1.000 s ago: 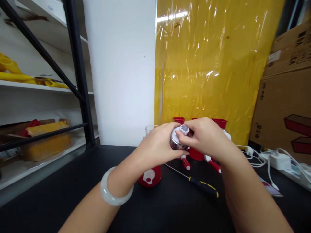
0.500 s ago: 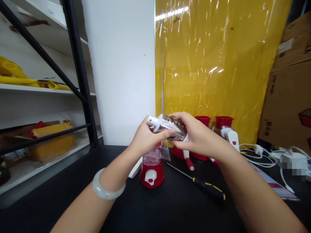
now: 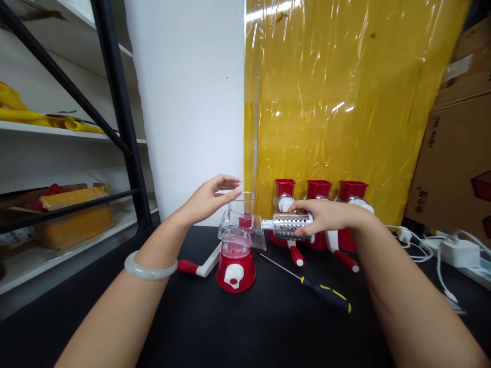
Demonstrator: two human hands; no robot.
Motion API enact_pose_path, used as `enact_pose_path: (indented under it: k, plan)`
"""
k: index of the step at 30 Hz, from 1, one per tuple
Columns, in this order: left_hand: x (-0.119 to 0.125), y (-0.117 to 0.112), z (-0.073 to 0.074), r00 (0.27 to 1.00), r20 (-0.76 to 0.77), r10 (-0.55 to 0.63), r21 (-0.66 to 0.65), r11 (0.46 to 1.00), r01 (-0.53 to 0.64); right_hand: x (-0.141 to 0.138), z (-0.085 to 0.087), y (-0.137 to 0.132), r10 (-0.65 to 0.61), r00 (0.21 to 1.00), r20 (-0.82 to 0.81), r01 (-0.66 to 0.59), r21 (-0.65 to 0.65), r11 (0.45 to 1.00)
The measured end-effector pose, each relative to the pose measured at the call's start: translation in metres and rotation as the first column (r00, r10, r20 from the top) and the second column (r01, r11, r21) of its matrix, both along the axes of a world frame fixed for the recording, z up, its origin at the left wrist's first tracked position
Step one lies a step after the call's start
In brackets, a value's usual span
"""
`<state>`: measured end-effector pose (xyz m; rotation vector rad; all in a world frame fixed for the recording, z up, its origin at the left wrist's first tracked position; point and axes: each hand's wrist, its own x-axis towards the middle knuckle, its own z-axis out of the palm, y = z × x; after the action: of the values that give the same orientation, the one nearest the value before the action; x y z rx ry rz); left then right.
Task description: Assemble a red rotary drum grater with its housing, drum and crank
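My right hand (image 3: 320,217) is closed around a metal grater drum (image 3: 290,226) with holes along its side. The drum lies level, its white stem pointing left at the open side of a clear plastic grater housing (image 3: 235,225). That housing stands on a red base (image 3: 236,273) with a white knob on its front. Just left of the housing's upright chute, my left hand (image 3: 215,197) hovers with its fingers apart and nothing in them. A white crank handle with a red grip (image 3: 198,268) lies on the table left of the base.
Several red-topped rotary graters (image 3: 318,189) stand behind my right hand. A screwdriver (image 3: 324,295) lies right of the red base. White cables and an adapter (image 3: 458,253) are at far right, near a cardboard box (image 3: 448,158). Black-framed shelves (image 3: 126,128) stand at left.
My left hand has let go of the drum and moved left beside the clear housing. My right hand has lowered the drum and brought it level at the housing's right side.
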<state>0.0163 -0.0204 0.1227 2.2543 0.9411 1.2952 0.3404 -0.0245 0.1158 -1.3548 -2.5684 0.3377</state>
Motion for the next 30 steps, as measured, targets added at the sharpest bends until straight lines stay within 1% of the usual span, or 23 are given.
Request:
enact_pose_path:
  k: [2, 4, 7, 14, 17, 21, 24, 27, 30]
  plan:
    - [-0.001, 0.004, -0.002, 0.997, -0.048, -0.067, -0.057, 0.996, 0.064, -0.013, -0.005, 0.004, 0.035, 0.999, 0.013, -0.035, -0.025, 0.999]
    - [-0.001, 0.005, -0.004, 0.992, -0.072, -0.101, -0.097, 0.991, 0.094, -0.024, -0.010, 0.006, 0.072, 0.997, 0.003, -0.072, -0.049, 0.996]
    - [-0.001, 0.005, -0.004, 0.993, -0.075, -0.093, -0.121, 0.989, 0.084, -0.032, -0.015, 0.008, 0.089, 0.996, -0.021, -0.091, -0.068, 0.994]
    - [-0.002, 0.006, -0.006, 0.995, -0.051, -0.090, -0.121, 0.989, 0.083, -0.040, -0.026, 0.017, 0.110, 0.992, -0.063, -0.118, -0.145, 0.982]
    - [-0.002, 0.005, -0.006, 0.995, -0.048, -0.090, -0.127, 0.988, 0.084, -0.046, -0.029, 0.018, 0.123, 0.988, -0.095, -0.137, -0.158, 0.978]
    - [-0.001, 0.005, -0.006, 0.994, -0.061, -0.086, -0.129, 0.989, 0.078, -0.054, -0.031, 0.017, 0.121, 0.985, -0.125, -0.141, -0.168, 0.976]
    - [-0.001, 0.005, -0.006, 0.994, -0.052, -0.093, -0.125, 0.988, 0.086, -0.056, -0.035, 0.017, 0.118, 0.984, -0.135, -0.144, -0.205, 0.968]
    - [-0.001, 0.005, -0.006, 0.993, -0.054, -0.103, -0.118, 0.988, 0.096, -0.056, -0.039, 0.020, 0.074, 0.980, -0.185, -0.122, -0.262, 0.957]
    - [-0.001, 0.004, -0.005, 0.993, -0.065, -0.095, -0.118, 0.989, 0.087, -0.059, -0.043, 0.020, 0.045, 0.971, -0.237, -0.115, -0.290, 0.950]
